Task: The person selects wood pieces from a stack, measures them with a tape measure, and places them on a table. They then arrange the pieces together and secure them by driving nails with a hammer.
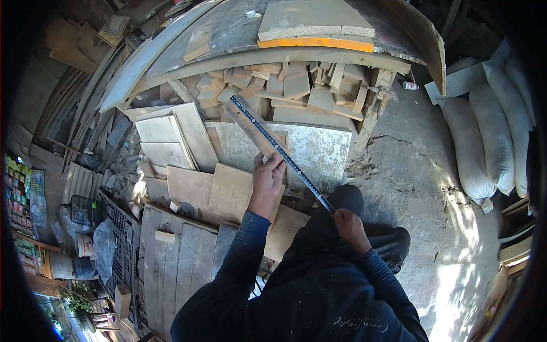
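A long dark ruler with white markings [302, 174] runs diagonally from the upper left down to the knee. Along its upper part lies a narrow wooden strip [256, 134]. My left hand [269, 175] is closed round the lower part of the strip, its fingers against the ruler. At the ruler's lower end, my right hand [350, 228] grips it with closed fingers, beside the dark trousers of the bent leg.
Ahead stands a workbench [228, 54] with boards on top and stacked wood blocks [296, 85] below. Panels [188, 191] and slatted planks [176, 251] are at the left. Full sacks [467, 148] stand at the right, beyond a concrete floor [404, 171].
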Motion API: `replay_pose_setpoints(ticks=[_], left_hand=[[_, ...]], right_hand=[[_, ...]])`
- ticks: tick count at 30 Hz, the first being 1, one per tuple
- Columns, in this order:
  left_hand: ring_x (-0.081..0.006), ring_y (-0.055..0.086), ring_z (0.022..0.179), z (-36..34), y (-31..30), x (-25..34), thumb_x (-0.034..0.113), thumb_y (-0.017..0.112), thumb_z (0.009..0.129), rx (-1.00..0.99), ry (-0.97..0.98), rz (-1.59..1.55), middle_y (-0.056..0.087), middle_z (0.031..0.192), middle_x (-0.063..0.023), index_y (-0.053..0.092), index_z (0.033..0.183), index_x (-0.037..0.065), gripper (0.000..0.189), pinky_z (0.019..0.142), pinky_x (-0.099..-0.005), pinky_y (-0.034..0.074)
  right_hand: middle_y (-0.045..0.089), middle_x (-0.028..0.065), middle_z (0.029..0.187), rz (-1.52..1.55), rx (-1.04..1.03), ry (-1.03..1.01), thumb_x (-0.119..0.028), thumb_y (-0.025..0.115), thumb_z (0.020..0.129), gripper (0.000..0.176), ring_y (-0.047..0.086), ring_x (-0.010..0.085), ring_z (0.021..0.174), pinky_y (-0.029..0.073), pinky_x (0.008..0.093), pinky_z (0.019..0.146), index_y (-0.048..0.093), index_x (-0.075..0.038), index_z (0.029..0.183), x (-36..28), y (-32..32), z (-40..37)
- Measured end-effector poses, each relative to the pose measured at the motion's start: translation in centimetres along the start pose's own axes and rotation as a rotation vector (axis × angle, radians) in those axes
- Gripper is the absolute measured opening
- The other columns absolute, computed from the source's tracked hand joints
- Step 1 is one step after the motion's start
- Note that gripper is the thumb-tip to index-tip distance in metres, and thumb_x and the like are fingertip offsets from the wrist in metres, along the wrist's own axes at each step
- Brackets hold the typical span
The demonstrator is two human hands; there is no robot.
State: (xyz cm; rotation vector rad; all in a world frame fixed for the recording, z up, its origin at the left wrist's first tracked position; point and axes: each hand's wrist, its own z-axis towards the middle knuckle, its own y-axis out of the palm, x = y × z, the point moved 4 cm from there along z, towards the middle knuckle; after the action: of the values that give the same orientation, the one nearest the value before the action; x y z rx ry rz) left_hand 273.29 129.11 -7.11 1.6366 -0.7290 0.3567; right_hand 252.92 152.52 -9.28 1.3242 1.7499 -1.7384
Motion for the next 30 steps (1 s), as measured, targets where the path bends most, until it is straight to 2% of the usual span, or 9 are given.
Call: replay_pose_setpoints(ticks=[7,10,11,16,17,20,21,24,30], left_hand=[[-0.0306,0.061,0.118,-0.5,0.5,0.5,-0.006,0.061,0.097,0.028,-0.019,0.089,0.056,0.128,-0.0165,0.042,0.132,0.006,0.041,0.108,-0.051,0.053],[-0.03,0.063,0.115,0.3,-2.4,0.6,-0.003,0.064,0.096,0.186,0.085,0.268,0.059,0.124,-0.0145,0.041,0.136,0.008,0.047,0.105,-0.0501,0.055],[-0.0268,0.064,0.109,0.7,-3.4,0.9,-0.002,0.063,0.097,0.176,0.108,0.296,0.058,0.123,-0.0117,0.043,0.136,0.009,0.046,0.096,-0.0462,0.059],[-0.0226,0.065,0.101,6.2,-3.6,7.7,0.002,0.063,0.097,0.227,0.365,0.591,0.062,0.115,-0.0066,0.054,0.129,0.007,0.033,0.079,-0.0358,0.06],[-0.0221,0.066,0.099,8.0,-3.1,9.5,0.004,0.063,0.098,0.197,0.359,0.547,0.063,0.112,-0.0066,0.055,0.127,0.006,0.03,0.079,-0.0357,0.06],[-0.0218,0.066,0.096,12.5,-1.0,13.9,0.012,0.062,0.1,0.179,0.359,0.429,0.065,0.111,-0.0078,0.06,0.125,0.005,0.025,0.079,-0.037,0.06],[-0.0208,0.067,0.094,13.3,-0.4,15.0,0.011,0.061,0.101,0.201,0.364,0.44,0.067,0.11,-0.0075,0.061,0.124,0.005,0.024,0.076,-0.0348,0.059],[-0.0197,0.068,0.093,17.7,-0.6,18.5,0.013,0.06,0.102,0.185,0.424,0.456,0.069,0.109,-0.0076,0.063,0.121,0.005,0.021,0.073,-0.0321,0.059],[-0.0221,0.068,0.077,23.2,-2.0,27.4,0.013,0.065,0.1,0.51,0.698,0.552,0.07,0.1,-0.0085,0.064,0.112,0.001,0.017,0.061,-0.033,0.058]], right_hand=[[0.07,0.0266,0.088,0.048,0.018,-0.046,-0.025,0.056,0.096,0.026,0.067,0.0478,0.088,0.054,0.0526,0.079,0.071,-0.003,0.098,-0.2,-0.3,0.2],[0.07,0.0252,0.089,0.06,0.057,0.002,-0.025,0.059,0.096,0.025,0.068,0.0464,0.087,0.054,0.0512,0.077,0.072,-0.003,0.099,1.6,-0.6,0.0],[0.07,0.0246,0.089,0.074,0.027,0.034,-0.025,0.059,0.095,0.025,0.068,0.0463,0.087,0.054,0.0502,0.076,0.072,-0.004,0.098,2.7,-0.8,-0.3],[0.07,0.0226,0.092,0.198,0.005,0.335,-0.024,0.058,0.095,0.025,0.068,0.0446,0.086,0.053,0.0459,0.073,0.072,-0.003,0.096,6.1,-3.8,-2.5],[0.071,0.0235,0.091,-0.084,0.061,-0.009,-0.023,0.056,0.095,0.027,0.069,0.0425,0.085,0.053,0.0446,0.072,0.071,-0.001,0.096,8.6,-3.8,-2.8],[0.07,0.0239,0.09,0.019,0.162,0.154,-0.023,0.055,0.096,0.028,0.07,0.0411,0.085,0.052,0.0456,0.073,0.071,0.0,0.094,9.1,-6.1,-4.8],[0.069,0.0236,0.088,-0.023,0.162,0.005,-0.024,0.054,0.096,0.029,0.069,0.0396,0.084,0.052,0.0454,0.072,0.07,0.0,0.095,10.8,-6.2,-5.1],[0.069,0.023,0.087,-0.075,0.171,0.05,-0.026,0.053,0.097,0.031,0.07,0.0371,0.083,0.052,0.0451,0.07,0.07,-0.001,0.097,10.5,-7.2,-6.5],[0.068,0.0218,0.083,0.12,0.201,0.28,-0.024,0.056,0.097,0.027,0.07,0.0369,0.078,0.051,0.044,0.065,0.069,-0.001,0.098,8.2,-7.4,-7.2]])
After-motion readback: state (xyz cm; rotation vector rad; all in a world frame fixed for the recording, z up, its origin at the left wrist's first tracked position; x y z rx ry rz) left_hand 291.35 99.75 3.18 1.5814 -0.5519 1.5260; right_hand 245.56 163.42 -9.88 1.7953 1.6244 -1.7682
